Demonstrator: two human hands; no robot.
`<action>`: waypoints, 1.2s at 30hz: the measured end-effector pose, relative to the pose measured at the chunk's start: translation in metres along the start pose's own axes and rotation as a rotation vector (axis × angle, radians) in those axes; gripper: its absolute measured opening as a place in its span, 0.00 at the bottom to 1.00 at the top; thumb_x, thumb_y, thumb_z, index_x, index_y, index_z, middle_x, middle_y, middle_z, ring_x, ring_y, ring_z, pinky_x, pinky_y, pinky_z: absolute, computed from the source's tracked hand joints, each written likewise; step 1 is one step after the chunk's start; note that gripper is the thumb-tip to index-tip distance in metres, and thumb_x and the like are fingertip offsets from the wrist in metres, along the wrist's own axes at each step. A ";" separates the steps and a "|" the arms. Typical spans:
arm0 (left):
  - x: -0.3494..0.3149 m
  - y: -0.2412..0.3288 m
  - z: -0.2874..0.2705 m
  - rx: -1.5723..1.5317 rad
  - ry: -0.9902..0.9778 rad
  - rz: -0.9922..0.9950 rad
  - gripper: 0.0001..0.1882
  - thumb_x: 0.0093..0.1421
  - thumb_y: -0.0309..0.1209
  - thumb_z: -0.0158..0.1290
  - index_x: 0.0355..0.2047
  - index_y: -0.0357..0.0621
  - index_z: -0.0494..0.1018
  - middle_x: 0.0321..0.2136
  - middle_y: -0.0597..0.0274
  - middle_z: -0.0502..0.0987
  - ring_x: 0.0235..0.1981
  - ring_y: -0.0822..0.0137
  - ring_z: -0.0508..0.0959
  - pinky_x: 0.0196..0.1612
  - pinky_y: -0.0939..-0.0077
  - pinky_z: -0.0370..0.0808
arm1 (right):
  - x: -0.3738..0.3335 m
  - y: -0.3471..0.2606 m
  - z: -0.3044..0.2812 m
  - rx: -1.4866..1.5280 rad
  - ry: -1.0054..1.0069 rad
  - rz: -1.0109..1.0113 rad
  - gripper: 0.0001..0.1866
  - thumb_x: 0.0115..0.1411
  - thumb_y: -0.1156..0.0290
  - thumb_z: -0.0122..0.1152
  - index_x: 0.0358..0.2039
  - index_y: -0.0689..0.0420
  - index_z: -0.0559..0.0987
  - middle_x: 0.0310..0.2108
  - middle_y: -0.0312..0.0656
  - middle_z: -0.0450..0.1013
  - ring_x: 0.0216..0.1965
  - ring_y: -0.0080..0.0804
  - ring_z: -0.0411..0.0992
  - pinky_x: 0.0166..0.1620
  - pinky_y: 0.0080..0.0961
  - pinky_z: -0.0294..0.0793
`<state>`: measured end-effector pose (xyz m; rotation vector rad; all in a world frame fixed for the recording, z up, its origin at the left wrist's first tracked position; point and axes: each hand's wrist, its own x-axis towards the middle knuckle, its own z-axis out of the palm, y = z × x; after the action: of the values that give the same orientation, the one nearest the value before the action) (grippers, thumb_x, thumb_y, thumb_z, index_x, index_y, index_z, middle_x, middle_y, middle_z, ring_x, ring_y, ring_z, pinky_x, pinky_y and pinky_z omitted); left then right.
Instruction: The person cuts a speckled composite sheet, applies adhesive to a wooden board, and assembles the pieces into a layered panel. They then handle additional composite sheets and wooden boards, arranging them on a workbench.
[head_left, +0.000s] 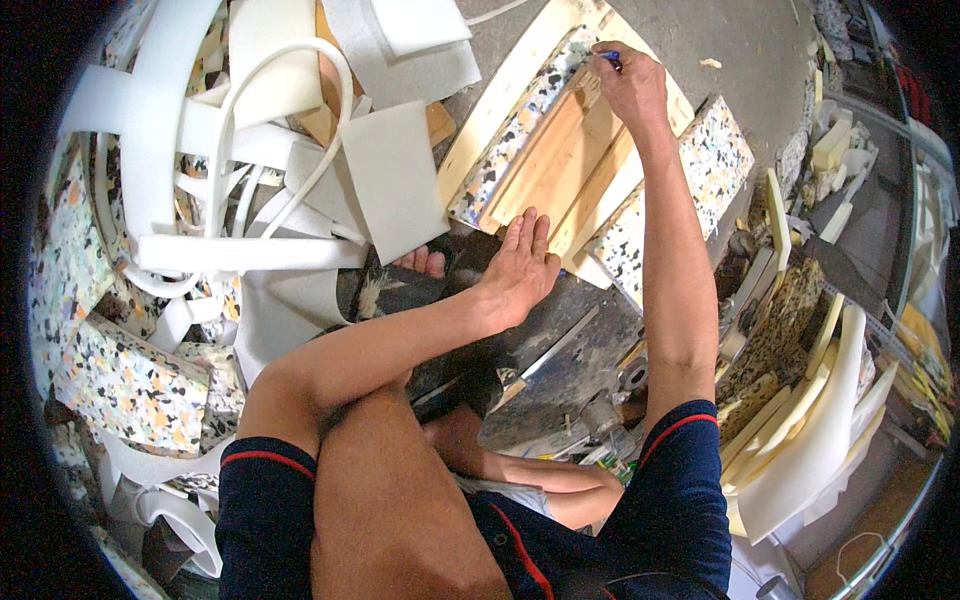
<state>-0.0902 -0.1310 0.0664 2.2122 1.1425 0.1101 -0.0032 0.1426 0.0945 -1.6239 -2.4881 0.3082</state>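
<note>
My left hand [518, 265] lies with its fingers stretched out on the near end of a wooden board [560, 150]. The board rests on a speckled foam slab [520, 135], and a pale sheet [490, 95] spreads beneath them. At the board's far end, my right hand [635, 88] is closed around a blue pen [606, 55], its tip hidden by the fingers. Right of the board, beneath my right forearm, another speckled foam piece [715, 150] sits on the floor.
White foam strips and sheets [400, 180] pile up on the left, with speckled foam blocks [135, 385] below them. Cream foam offcuts [800, 420] lean at the right. A thin metal strip [560, 340] lies on the dark surface near my legs, beside a tape roll [634, 376].
</note>
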 end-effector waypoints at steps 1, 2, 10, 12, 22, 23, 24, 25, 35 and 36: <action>0.000 0.000 0.000 0.006 0.002 0.002 0.24 0.55 0.27 0.56 0.51 0.27 0.68 0.66 0.20 0.54 0.70 0.24 0.51 0.71 0.37 0.48 | -0.002 -0.003 0.001 -0.048 -0.005 -0.024 0.12 0.62 0.65 0.64 0.44 0.52 0.85 0.28 0.45 0.81 0.28 0.33 0.79 0.35 0.32 0.78; 0.000 0.000 0.000 0.009 -0.010 0.001 0.24 0.55 0.27 0.56 0.51 0.27 0.68 0.66 0.20 0.55 0.70 0.25 0.51 0.71 0.37 0.49 | -0.005 -0.006 0.002 -0.103 -0.022 -0.027 0.12 0.62 0.65 0.64 0.45 0.52 0.85 0.29 0.46 0.81 0.28 0.35 0.80 0.35 0.34 0.78; 0.002 0.001 -0.001 0.018 -0.041 -0.002 0.29 0.53 0.29 0.59 0.54 0.29 0.67 0.66 0.22 0.55 0.70 0.26 0.51 0.72 0.39 0.48 | -0.081 -0.046 0.018 -0.084 -0.101 -0.258 0.10 0.54 0.68 0.65 0.37 0.55 0.82 0.32 0.47 0.79 0.34 0.46 0.80 0.35 0.42 0.79; 0.002 0.001 0.002 0.074 -0.045 -0.022 0.21 0.63 0.27 0.51 0.55 0.33 0.66 0.64 0.28 0.60 0.69 0.33 0.56 0.71 0.42 0.51 | -0.119 -0.070 0.021 -0.047 -0.166 -0.306 0.11 0.52 0.70 0.65 0.37 0.54 0.81 0.31 0.46 0.78 0.34 0.46 0.79 0.33 0.41 0.79; -0.009 0.003 0.009 -0.584 0.055 -0.008 0.18 0.70 0.31 0.42 0.58 0.36 0.65 0.65 0.38 0.61 0.69 0.40 0.58 0.72 0.46 0.51 | -0.160 -0.108 0.007 0.478 -0.288 0.043 0.08 0.54 0.70 0.68 0.31 0.61 0.82 0.29 0.52 0.78 0.34 0.53 0.77 0.38 0.44 0.76; -0.007 0.004 0.009 -0.481 0.052 -0.007 0.18 0.71 0.31 0.41 0.58 0.37 0.65 0.65 0.39 0.61 0.69 0.41 0.58 0.72 0.46 0.51 | -0.148 -0.099 0.008 0.470 -0.318 0.078 0.08 0.55 0.70 0.67 0.31 0.62 0.81 0.27 0.52 0.77 0.32 0.53 0.77 0.36 0.43 0.76; -0.005 0.004 0.009 -0.335 -0.004 -0.029 0.18 0.72 0.32 0.40 0.58 0.37 0.64 0.65 0.40 0.61 0.69 0.42 0.58 0.72 0.47 0.52 | -0.135 -0.089 0.008 0.465 -0.341 0.116 0.08 0.55 0.70 0.67 0.31 0.62 0.81 0.26 0.53 0.77 0.30 0.53 0.77 0.35 0.43 0.75; 0.000 0.005 0.009 0.197 -0.092 -0.044 0.20 0.72 0.34 0.39 0.60 0.36 0.64 0.68 0.37 0.59 0.70 0.38 0.55 0.73 0.44 0.49 | -0.120 -0.078 0.009 0.462 -0.361 0.156 0.08 0.56 0.70 0.66 0.30 0.63 0.81 0.24 0.53 0.76 0.27 0.53 0.76 0.34 0.42 0.75; 0.032 -0.012 -0.016 -0.101 0.251 0.032 0.19 0.50 0.35 0.64 0.34 0.32 0.74 0.55 0.34 0.71 0.59 0.35 0.68 0.58 0.38 0.67 | 0.007 0.032 -0.003 0.666 0.209 0.270 0.09 0.59 0.68 0.65 0.31 0.62 0.83 0.18 0.40 0.74 0.22 0.25 0.71 0.31 0.28 0.73; 0.041 -0.021 -0.025 -0.197 0.293 0.073 0.20 0.48 0.36 0.65 0.35 0.32 0.74 0.56 0.35 0.70 0.61 0.35 0.67 0.58 0.38 0.66 | 0.008 0.047 -0.007 0.697 0.174 0.343 0.09 0.60 0.70 0.65 0.36 0.62 0.84 0.21 0.37 0.76 0.24 0.20 0.71 0.30 0.23 0.71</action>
<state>-0.0879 -0.0790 0.0658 2.1066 1.1473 0.5696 0.0366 0.1688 0.0889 -1.6416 -1.6744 0.9087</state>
